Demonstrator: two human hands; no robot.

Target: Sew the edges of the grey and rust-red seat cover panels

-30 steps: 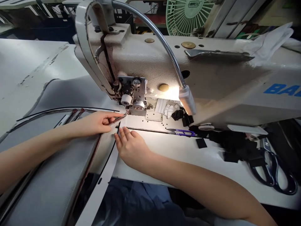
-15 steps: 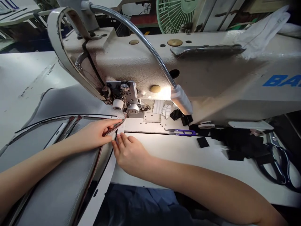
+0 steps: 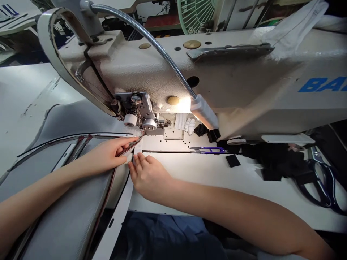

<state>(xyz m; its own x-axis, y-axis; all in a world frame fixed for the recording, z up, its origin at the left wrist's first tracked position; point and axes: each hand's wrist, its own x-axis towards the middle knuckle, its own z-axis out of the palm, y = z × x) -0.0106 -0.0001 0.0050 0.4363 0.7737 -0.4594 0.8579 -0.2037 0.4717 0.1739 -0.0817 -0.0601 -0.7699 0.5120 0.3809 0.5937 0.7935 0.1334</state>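
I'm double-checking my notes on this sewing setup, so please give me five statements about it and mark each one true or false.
1. The left hand pinches the reddish edging. True.
2. The right hand holds the purple snips. False: the right hand has its fingers at the white strip.
3. The lamp is lit. True.
4. The large scissors lie left of both hands. False: the scissors lie right of them.
5. A green fan stands behind the sewing machine. True.

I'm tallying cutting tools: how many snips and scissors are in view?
2: purple snips just below the lamp in the picture, and dark-handled scissors at the far right, beside the black pieces. More could be hidden under those pieces.
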